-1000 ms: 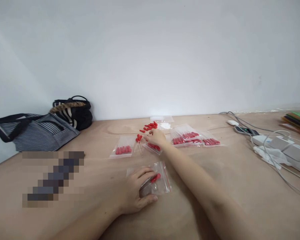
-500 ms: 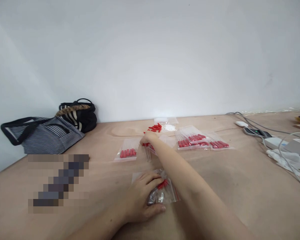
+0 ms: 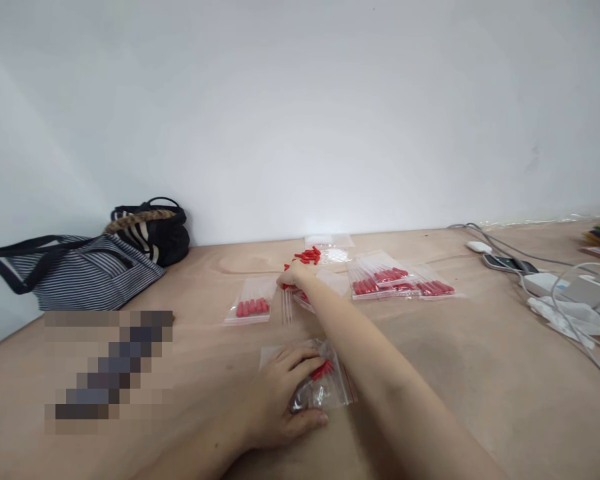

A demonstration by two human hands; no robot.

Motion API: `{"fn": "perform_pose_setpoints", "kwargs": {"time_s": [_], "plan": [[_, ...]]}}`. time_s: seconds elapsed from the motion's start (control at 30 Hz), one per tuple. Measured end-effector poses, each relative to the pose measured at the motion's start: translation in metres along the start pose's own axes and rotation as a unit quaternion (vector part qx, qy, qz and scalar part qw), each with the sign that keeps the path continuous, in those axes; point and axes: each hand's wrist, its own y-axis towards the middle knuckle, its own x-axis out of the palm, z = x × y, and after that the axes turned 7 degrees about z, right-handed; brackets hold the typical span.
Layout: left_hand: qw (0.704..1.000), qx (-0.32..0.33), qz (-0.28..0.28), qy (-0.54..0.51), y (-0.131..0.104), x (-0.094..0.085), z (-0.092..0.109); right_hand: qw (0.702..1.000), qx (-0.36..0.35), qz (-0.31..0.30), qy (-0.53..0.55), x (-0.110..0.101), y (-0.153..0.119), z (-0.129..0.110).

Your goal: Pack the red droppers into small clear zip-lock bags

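Observation:
My left hand (image 3: 283,393) lies palm down on a clear zip bag (image 3: 335,393) near the front of the table, its thumb apart from the fingers. Red handle ends (image 3: 323,370) show at its fingertips; I cannot tell how many. My right hand (image 3: 295,275) reaches far forward with its fingers closed around red-handled thin rods (image 3: 287,310), whose pale shafts point toward me. Beyond that hand is a loose pile of red-handled pieces (image 3: 310,255). Just left of it lies a zip bag of red-handled rods (image 3: 253,307).
Several filled zip bags (image 3: 380,277) overlap right of centre. An open plastic bag (image 3: 330,240) lies by the wall. At left stand a striped bag (image 3: 90,273) and a black bag (image 3: 167,233). Cables, a white adapter (image 3: 587,293) and crumpled tissue (image 3: 565,317) occupy the right side.
The whole view has shifted slightly left. The rods under my right hand have turned a little and point straighter toward me. My left hand stays on its bag.

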Motion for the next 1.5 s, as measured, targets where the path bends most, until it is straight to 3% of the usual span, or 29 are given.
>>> {"fn": "perform_pose_setpoints", "kwargs": {"time_s": [0.1, 0.2, 0.37, 0.5, 0.67, 0.83, 1.0, 1.27, 1.5], "plan": [[1.000, -0.005, -0.008, 0.005, 0.000, -0.001, 0.001, 0.993, 0.037, -0.039, 0.106, -0.008, 0.001, 0.003], [1.000, -0.002, -0.011, 0.007, 0.001, -0.001, 0.001, 0.976, 0.035, -0.033, 0.213, -0.024, -0.001, 0.006], [1.000, 0.000, -0.009, 0.006, -0.001, 0.005, -0.006, 0.931, 0.022, 0.040, 0.362, -0.067, -0.019, 0.028], [1.000, 0.003, -0.011, -0.002, 0.000, 0.011, -0.017, 0.889, 0.042, 0.121, 0.441, -0.094, -0.053, 0.075], [0.999, 0.033, -0.017, -0.001, 0.012, 0.010, -0.019, 0.837, 0.093, 0.206, 0.499, -0.099, -0.097, 0.137], [0.997, 0.055, -0.055, 0.014, 0.030, 0.001, -0.003, 0.806, 0.123, 0.248, 0.522, -0.091, -0.115, 0.158], [0.999, 0.036, -0.039, 0.002, 0.032, 0.008, 0.000, 0.819, 0.116, 0.241, 0.508, -0.083, -0.121, 0.155], [0.999, 0.017, -0.044, 0.004, 0.027, 0.012, -0.007, 0.873, 0.087, 0.201, 0.436, -0.085, -0.134, 0.167], [0.998, -0.003, -0.058, 0.006, 0.028, 0.010, -0.004, 0.949, -0.111, 0.151, 0.253, -0.092, -0.135, 0.189]]}}
